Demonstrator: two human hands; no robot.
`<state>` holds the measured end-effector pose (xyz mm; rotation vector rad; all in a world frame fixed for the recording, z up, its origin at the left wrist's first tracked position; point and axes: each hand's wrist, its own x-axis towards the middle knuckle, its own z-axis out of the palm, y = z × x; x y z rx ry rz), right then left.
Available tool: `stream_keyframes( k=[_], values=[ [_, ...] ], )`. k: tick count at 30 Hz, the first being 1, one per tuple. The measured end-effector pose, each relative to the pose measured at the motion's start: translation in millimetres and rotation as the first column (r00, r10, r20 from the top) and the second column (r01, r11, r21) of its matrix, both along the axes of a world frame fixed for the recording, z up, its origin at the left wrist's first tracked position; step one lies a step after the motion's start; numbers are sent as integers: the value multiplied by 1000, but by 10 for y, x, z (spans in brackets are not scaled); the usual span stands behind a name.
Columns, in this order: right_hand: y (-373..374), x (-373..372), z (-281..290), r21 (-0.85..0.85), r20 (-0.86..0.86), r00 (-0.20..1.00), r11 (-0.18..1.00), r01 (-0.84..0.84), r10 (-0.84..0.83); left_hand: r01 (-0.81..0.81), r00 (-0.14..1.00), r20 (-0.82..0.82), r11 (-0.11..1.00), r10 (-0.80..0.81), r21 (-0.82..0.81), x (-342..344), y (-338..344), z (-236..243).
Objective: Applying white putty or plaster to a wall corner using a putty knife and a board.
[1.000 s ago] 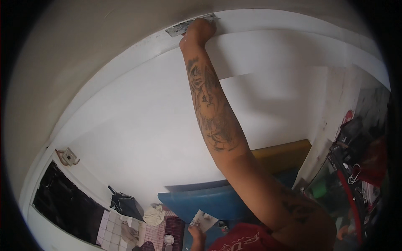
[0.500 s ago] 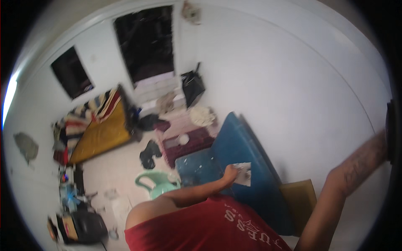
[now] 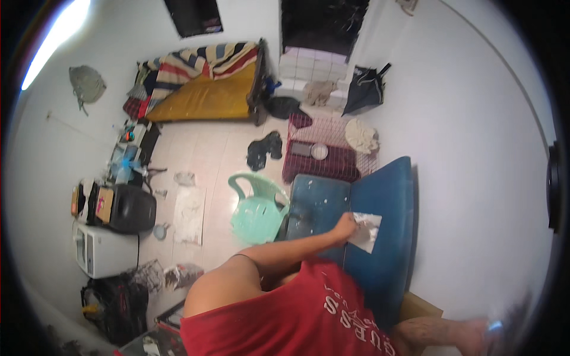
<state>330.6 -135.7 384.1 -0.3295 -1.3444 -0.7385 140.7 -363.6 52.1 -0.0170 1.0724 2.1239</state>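
My left hand (image 3: 346, 228) is closed on the edge of a flat, squarish whitish-grey plate (image 3: 366, 232), which has a shiny, paste-like smear on it. I hold it out in front of the blue seat (image 3: 389, 196), whose backrest stands near the white wall. At the lower right, my right hand (image 3: 473, 336) is close to the wall (image 3: 475, 196). Its fingers are blurred and look closed around a small, pale, glinting thing (image 3: 494, 326) that I cannot make out.
A green plastic chair (image 3: 258, 219) stands left of the blue seat. Beyond are a maroon mat (image 3: 320, 166) and a black cloth (image 3: 264, 151) on the floor. A yellow sofa (image 3: 205, 101), a fan (image 3: 126, 166) and a white boxy appliance (image 3: 110, 252) line the left side.
My view has turned, so the room appears shifted right and upward. My right arm has come down from the right edge to the lower right. My left hand keeps hold of the plate.
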Motion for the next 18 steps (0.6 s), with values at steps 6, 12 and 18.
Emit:
stream_keyframes(
  k=[6, 12, 18],
  values=[
    [118, 120, -3137, -996, 52, 861, -32, 79, 506, -81, 995, 63, 997, 82, -16, 217, -874, 233],
    [-645, 194, -4424, -354, -625, 646, -897, 265, 438, -365, 916, 137, 926, 376, -98, 840, -1745, 5],
    [-1474, -904, -3961, -220, -843, 379, -887, 406, 382, -603, 758, 265, 795, 596, -60, 486, -2306, 209]
  ],
)
